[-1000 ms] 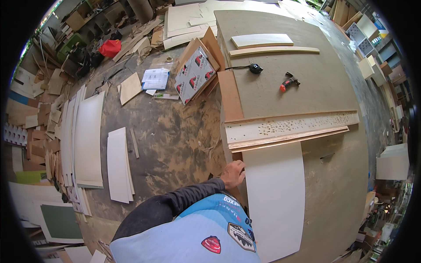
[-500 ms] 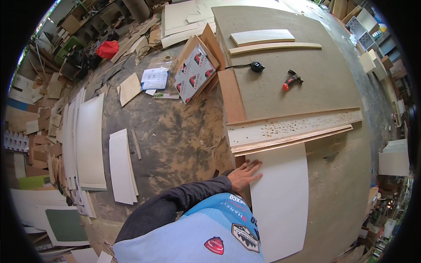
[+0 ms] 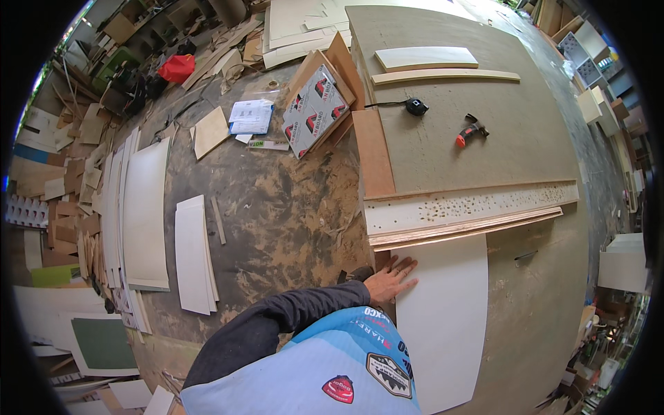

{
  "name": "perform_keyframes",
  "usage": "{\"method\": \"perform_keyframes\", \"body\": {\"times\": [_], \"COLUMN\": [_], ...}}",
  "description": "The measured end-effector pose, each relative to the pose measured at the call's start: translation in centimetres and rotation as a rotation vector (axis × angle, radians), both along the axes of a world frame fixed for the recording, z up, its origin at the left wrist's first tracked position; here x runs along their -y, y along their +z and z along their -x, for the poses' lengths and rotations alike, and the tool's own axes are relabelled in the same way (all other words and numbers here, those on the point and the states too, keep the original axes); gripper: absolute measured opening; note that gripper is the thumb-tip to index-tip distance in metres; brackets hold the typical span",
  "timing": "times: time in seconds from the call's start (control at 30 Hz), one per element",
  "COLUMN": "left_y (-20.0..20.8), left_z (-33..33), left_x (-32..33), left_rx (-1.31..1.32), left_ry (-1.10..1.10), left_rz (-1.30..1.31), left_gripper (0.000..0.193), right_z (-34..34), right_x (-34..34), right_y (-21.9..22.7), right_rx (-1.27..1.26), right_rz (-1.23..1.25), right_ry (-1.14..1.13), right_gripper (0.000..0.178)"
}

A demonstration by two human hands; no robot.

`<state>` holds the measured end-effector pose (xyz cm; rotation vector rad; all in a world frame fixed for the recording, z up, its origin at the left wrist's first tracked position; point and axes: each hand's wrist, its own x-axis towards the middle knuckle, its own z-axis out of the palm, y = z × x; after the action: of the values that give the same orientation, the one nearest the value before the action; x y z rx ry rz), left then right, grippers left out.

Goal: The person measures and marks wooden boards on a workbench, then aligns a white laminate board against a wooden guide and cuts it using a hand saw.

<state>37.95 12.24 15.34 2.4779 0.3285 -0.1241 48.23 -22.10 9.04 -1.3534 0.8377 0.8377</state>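
Note:
My left hand (image 3: 389, 282), in a dark sleeve, lies palm down with fingers spread on the left edge of a long white panel (image 3: 443, 325). The panel rests on the large brown worktable (image 3: 532, 311), its right edge gently curved. Just beyond the hand, a stack of thin boards (image 3: 470, 228) lies across the panel's far end; behind it is a white strip (image 3: 477, 206) dotted with many small holes. My right hand is out of sight. A light blue printed shirt covers the lower middle of the view.
Farther along the table lie a hammer (image 3: 472, 131), a tape measure (image 3: 416, 106), a curved wooden strip (image 3: 446, 77) and a white-topped piece (image 3: 427, 58). A small dark slender object (image 3: 526, 255) lies right of the panel. White panels (image 3: 194, 256) and papers (image 3: 250, 117) are on the dusty floor.
The view has shifted slightly, so the table and its tools appear a little farther right. My left hand stays flat on the panel's edge.

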Motion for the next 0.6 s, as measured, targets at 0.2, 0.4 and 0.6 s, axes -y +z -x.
{"method": "perform_keyframes", "body": {"times": [0.2, 0.4, 0.6], "left_y": [-1.0, -2.5, -1.3], "left_z": [-0.2, -0.2, -0.2], "left_x": [0.6, 1.4, 0.9], "left_rx": [0.014, 0.07, 0.047], "left_ry": [0.017, 0.046, 0.033], "left_rz": [-0.098, -0.276, -0.195], "left_gripper": [0.088, 0.083, 0.081], "right_z": [-0.3, -0.4, -0.3], "right_x": [-0.3, -0.4, -0.4], "right_y": [0.2, 0.2, 0.2], "right_rx": [-0.003, -0.01, -0.014], "right_rz": [0.012, 0.017, 0.012], "right_ry": [0.012, 0.017, 0.013], "right_gripper": [0.063, 0.064, 0.065]}}
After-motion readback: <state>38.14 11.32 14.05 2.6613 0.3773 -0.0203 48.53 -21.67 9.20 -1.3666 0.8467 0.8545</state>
